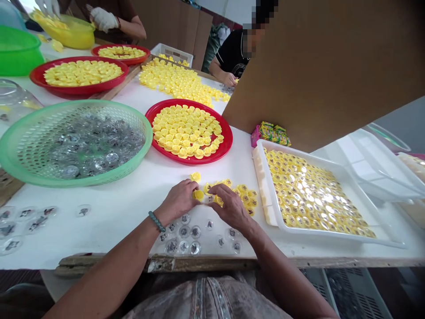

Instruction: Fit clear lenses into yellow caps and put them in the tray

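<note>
My left hand [177, 200], with a green bead bracelet on the wrist, pinches a small round yellow plastic piece [198, 195]. Close beside it, the thumb and fingers of my right hand [230, 206] are closed on a clear plastic cap [210, 199] with a dark printed picture. Another yellow piece [195, 177] lies just beyond my left fingers. Past my right hand is a cluster of yellow pieces with printed clear tops [245, 195]. Several loose clear caps [184, 231] are scattered on the white table between my forearms.
A green basket [20, 133] of clear caps stands left, a red tray [229, 137] of yellow pieces ahead. At right, a white tray [285, 228] holds rows of capped pieces beside a brown cardboard panel [315, 66]. Co-workers sit across the table, one with gloved hands [104, 18].
</note>
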Tool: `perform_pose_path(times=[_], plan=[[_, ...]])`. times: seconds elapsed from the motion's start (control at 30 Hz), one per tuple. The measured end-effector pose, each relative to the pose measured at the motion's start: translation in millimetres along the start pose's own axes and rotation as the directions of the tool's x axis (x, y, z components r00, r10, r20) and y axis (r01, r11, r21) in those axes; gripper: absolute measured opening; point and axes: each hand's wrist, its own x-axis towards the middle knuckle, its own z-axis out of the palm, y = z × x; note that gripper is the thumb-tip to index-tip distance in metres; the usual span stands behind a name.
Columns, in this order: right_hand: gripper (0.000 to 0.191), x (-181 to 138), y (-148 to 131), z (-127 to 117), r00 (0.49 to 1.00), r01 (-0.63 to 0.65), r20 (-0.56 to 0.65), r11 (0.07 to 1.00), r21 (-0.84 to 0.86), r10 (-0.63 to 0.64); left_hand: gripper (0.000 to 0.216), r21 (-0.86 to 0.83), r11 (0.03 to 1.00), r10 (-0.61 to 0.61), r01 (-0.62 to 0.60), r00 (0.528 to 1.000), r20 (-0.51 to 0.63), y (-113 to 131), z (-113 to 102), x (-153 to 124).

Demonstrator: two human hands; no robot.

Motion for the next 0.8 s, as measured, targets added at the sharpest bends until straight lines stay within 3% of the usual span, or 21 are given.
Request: perform_pose_path(times=[0.2,0.43,0.8], plan=[[0.027,7,-2,-2,0.997,0.059,0.046,0.998,-0.018,-0.058,0.015,-0.046,0.997,0.055,-0.054,0.998,0.025,-6,1,2],[0.028,22,1,3,0.982,0.117,0.157,0.988,-0.097,-0.101,0.011,-0.15,0.989,0.0,0.006,0.999,0.041,-11,3,4],[0.021,21,-1,9,0.993,0.066,0.104,0.982,-0.177,-0.049,0.019,-0.239,0.969,-0.059,0.07,0.997,0.052,-14,8,5]])
